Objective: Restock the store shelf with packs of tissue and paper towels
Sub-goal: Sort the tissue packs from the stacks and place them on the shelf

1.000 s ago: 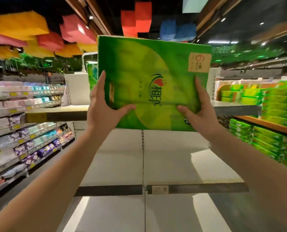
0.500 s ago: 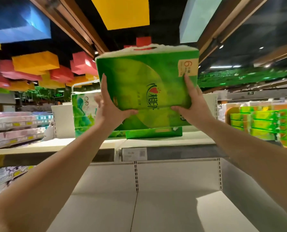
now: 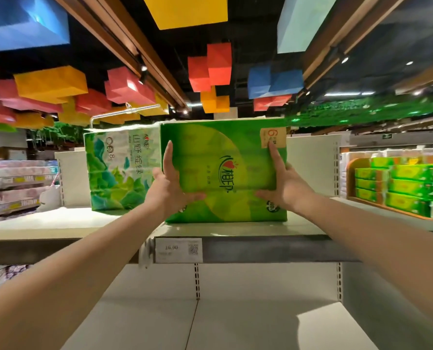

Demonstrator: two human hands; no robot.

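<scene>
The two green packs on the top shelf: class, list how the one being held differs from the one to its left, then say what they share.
The held pack is solid green with a tan "6" label; the left pack is pale with leafy patterns and an "8". The left hand and right hand grip the held pack; the left pack stands untouched. Both stand upright on the top shelf, side by side.

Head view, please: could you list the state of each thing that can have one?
Green tissue pack: upright on the top shelf, held at both sides.
Left hand: grips the pack's left side.
Right hand: grips the pack's right side.
Leaf-print pack: upright, just left of the green pack.
Top shelf: holds two packs.
Lower shelf: bare where visible.
</scene>
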